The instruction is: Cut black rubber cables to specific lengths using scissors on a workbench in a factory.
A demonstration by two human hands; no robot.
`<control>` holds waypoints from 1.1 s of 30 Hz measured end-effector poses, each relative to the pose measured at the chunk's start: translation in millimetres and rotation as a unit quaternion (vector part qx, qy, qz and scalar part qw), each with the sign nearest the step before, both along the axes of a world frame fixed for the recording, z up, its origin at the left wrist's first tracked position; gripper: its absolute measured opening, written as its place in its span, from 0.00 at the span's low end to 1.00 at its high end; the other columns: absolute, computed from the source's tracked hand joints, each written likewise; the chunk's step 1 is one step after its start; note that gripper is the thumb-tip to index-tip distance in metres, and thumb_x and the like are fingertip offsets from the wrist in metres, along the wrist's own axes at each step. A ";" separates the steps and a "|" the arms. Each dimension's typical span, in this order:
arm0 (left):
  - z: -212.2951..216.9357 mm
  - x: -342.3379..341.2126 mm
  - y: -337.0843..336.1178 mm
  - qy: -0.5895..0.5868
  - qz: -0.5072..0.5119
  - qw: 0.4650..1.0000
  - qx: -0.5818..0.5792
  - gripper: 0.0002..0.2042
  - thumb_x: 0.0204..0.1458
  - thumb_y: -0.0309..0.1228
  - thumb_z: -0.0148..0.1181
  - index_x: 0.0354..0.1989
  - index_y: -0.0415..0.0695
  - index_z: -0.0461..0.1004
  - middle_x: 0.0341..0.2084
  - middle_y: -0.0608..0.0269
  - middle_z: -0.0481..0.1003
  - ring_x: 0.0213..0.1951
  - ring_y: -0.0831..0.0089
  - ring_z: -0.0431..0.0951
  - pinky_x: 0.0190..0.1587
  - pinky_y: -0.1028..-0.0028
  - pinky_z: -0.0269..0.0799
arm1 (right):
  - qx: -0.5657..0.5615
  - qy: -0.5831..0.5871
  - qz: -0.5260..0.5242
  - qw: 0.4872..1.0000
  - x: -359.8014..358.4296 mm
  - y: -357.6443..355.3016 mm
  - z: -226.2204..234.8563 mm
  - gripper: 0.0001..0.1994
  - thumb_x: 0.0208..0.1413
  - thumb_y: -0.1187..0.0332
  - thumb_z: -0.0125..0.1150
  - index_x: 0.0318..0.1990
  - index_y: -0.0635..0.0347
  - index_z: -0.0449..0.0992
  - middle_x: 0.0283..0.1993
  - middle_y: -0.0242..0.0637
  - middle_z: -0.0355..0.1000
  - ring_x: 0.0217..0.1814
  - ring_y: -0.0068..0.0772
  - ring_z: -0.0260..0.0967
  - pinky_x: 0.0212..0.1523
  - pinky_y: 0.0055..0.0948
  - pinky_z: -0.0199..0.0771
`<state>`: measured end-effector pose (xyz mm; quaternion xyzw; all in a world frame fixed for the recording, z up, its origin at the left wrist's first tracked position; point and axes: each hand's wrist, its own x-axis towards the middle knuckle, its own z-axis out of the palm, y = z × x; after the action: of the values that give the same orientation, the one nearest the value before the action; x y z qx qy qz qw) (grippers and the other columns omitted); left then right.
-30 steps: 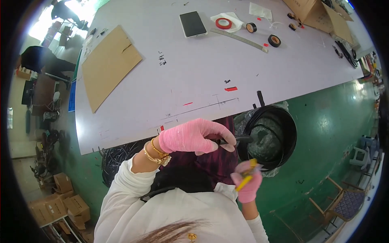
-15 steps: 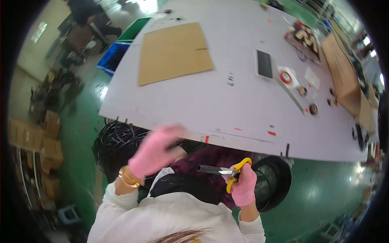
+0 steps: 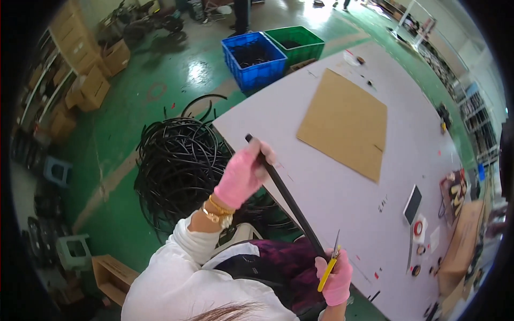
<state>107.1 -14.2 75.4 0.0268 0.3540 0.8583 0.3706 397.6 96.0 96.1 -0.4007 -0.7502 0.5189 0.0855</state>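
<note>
Black tubing (image 3: pixel 292 201), one length: gripped near its tip by my left fingers (image 3: pixel 266 152). My right fingers (image 3: pixel 343 262) hold yellow-handled scissors (image 3: pixel 329 273) beside it.

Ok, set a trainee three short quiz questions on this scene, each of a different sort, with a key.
1. What does the left hand grip?
A) a roll of tape
B) a black tube
C) a cardboard box

2. True or false: the yellow-handled scissors are in the right hand.

3. Fill the gap: the brown cardboard sheet lies flat on the ____.

Key: 1. B; 2. True; 3. table.
</note>
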 end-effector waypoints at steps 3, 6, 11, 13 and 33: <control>-28.0 -44.0 -6.4 -0.010 0.020 0.999 -0.042 0.15 0.63 0.42 0.48 0.39 0.41 0.73 0.25 0.68 0.71 0.23 0.84 0.68 0.22 0.83 0.58 | 0.129 0.025 0.128 0.983 -48.1 10.1 -3.7 0.13 0.51 0.72 0.67 0.36 0.64 0.66 0.21 0.35 0.64 0.21 0.23 0.54 0.23 0.23 0.61; -66.6 -66.2 6.8 0.336 0.256 0.834 -0.354 0.21 0.53 0.29 0.58 0.55 0.36 0.67 0.38 0.59 0.72 0.38 0.72 0.71 0.44 0.74 0.68 | 0.136 -0.005 0.156 0.978 -89.2 10.1 -19.4 0.14 0.51 0.71 0.68 0.35 0.63 0.66 0.21 0.38 0.62 0.22 0.25 0.53 0.24 0.26 0.62; -76.8 -67.6 13.1 0.677 0.173 0.576 -0.424 0.19 0.45 0.31 0.66 0.48 0.46 0.72 0.44 0.58 0.71 0.51 0.59 0.69 0.60 0.60 0.60 | 0.141 -0.043 0.170 0.974 -118.4 12.7 -33.0 0.13 0.49 0.72 0.68 0.34 0.64 0.66 0.20 0.38 0.60 0.22 0.26 0.53 0.23 0.27 0.61; -79.0 -75.7 14.7 0.689 0.129 0.582 -0.413 0.14 0.46 0.35 0.65 0.40 0.47 0.73 0.38 0.61 0.72 0.46 0.61 0.71 0.57 0.62 0.62 | 0.148 -0.044 0.178 0.972 -126.8 14.8 -39.5 0.13 0.49 0.72 0.67 0.33 0.64 0.66 0.20 0.38 0.59 0.21 0.26 0.53 0.23 0.27 0.61; -84.2 -129.3 -2.9 0.689 0.128 0.580 -0.415 0.25 0.53 0.52 0.54 0.10 0.47 0.71 0.14 0.65 0.68 0.27 0.65 0.69 0.41 0.64 0.62 | 0.204 -0.098 0.204 0.952 -153.8 21.1 -60.8 0.09 0.49 0.73 0.63 0.36 0.65 0.71 0.20 0.33 0.65 0.22 0.22 0.62 0.25 0.25 0.64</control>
<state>-22.2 -17.1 -8.7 0.4081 0.8204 0.3795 -0.1280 243.8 117.0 35.3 -0.2619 -0.9107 0.3191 -0.0160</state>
